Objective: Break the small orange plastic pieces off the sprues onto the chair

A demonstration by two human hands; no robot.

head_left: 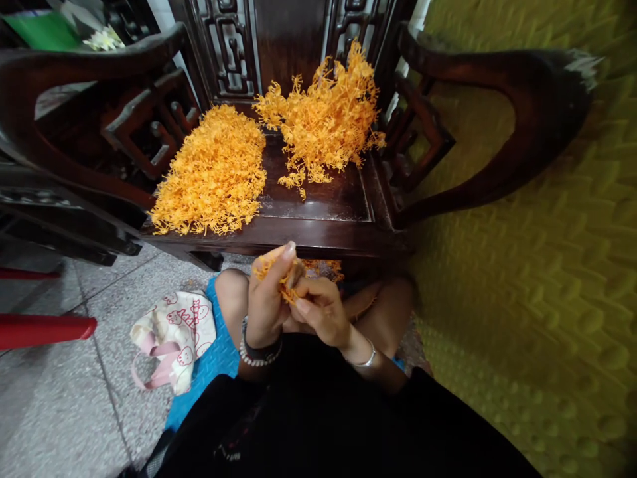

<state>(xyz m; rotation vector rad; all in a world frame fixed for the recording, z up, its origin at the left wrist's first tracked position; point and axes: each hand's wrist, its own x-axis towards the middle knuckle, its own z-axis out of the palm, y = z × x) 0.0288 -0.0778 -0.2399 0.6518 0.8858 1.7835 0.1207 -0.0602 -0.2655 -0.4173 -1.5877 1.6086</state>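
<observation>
In front of the seat's edge, my two hands meet over small orange flower-like pieces. My left hand [266, 302] is closed around some of them, thumb raised, and orange bits [262, 267] stick out past its fingers. Touching it from the right, my right hand [326, 312] pinches at the orange pieces [287, 292] between the hands. The fingers partly hide what each one grips. On the dark wooden chair seat [323, 229] lie a dense orange pile [213, 172] at left and a looser, branching orange heap [331, 119] at right.
Curved armrests [537, 119] flank the seat. More orange pieces [323, 269] show below its front edge. A white cloth bag [194, 322] with red print lies left of my knee, partly on a blue mat [219, 358]. A red leg-like bar [44, 330] juts in at left; yellow textured matting [527, 299] covers the right.
</observation>
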